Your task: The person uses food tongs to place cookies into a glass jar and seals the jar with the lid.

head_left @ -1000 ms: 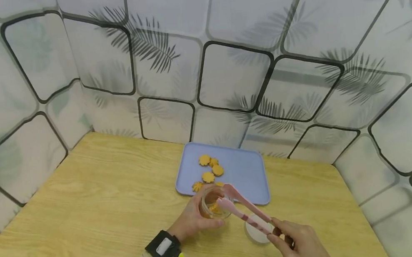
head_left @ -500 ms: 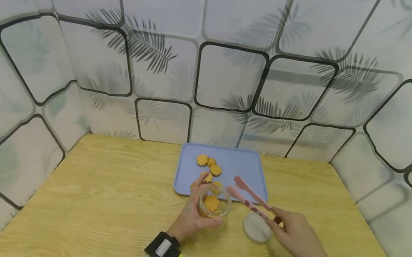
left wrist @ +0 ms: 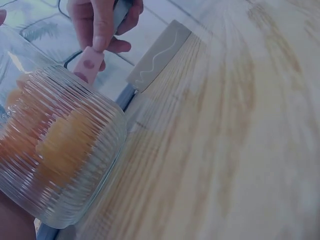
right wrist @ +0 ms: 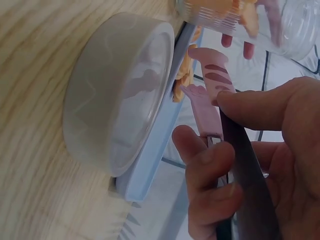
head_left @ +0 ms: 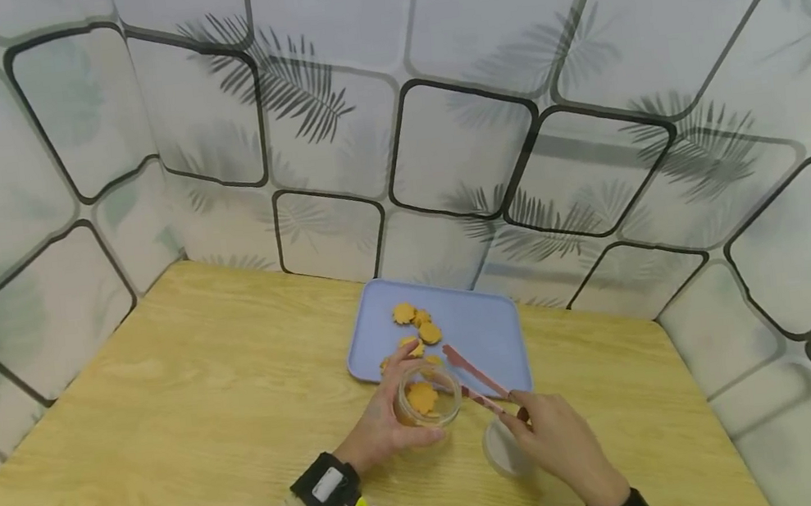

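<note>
My left hand (head_left: pixel 382 424) grips a ribbed clear glass jar (left wrist: pixel 112 132), its mouth facing up toward my head. Orange scalloped cookies (head_left: pixel 422 398) lie inside it. In my right hand (head_left: pixel 562 438) is a pair of tongs (head_left: pixel 476 371) with dark handles and pink paw-shaped tips. The tongs' tips (right wrist: pixel 209 56) are spread apart with nothing between them, just right of the jar; one arm is partly hidden behind the glass in the head view. Below the right hand a round whitish lid (right wrist: pixel 92 95) lies on the table, partly covered by that hand in the head view.
A blue tray (head_left: pixel 484 331) stands at the back of the wooden table (head_left: pixel 205 389), with several cookies (head_left: pixel 430 333) on its left half. Patterned fabric walls (head_left: pixel 336 161) enclose the table at the back and sides.
The tongs have moved out of the jar's mouth to the jar's right side, toward the tray. My right hand has shifted forward and left. The left hand still holds the jar.
</note>
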A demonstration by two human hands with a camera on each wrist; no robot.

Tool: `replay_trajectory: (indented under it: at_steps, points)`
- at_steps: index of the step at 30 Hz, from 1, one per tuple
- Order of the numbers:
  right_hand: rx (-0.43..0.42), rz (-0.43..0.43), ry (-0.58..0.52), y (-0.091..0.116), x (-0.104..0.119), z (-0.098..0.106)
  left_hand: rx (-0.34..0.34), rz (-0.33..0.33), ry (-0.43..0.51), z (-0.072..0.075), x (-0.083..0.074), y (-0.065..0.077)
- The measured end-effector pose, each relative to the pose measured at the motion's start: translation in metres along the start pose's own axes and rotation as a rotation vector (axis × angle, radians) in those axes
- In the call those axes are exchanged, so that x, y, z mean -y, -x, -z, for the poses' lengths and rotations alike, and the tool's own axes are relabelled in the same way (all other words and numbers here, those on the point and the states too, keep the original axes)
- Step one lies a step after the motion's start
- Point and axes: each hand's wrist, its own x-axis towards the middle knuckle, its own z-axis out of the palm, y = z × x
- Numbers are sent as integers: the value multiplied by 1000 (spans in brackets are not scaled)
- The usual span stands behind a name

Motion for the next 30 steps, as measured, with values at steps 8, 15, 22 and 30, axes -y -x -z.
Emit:
replay_trajectory:
  at_steps: [8,15,22,30]
  points:
    - [-34,35,66,-5,1,-4,28,-3,-1,-2,-3,-9]
    - [-73,63,89,-7,-3,-15,19,15,-13,0,-3,-6]
    - [-111,62,104,-3,-4,-13,20,15,5,-1,-4,-4]
    - [-34,56,63,-9,-1,-9,11,5,6,-2,-1,-1]
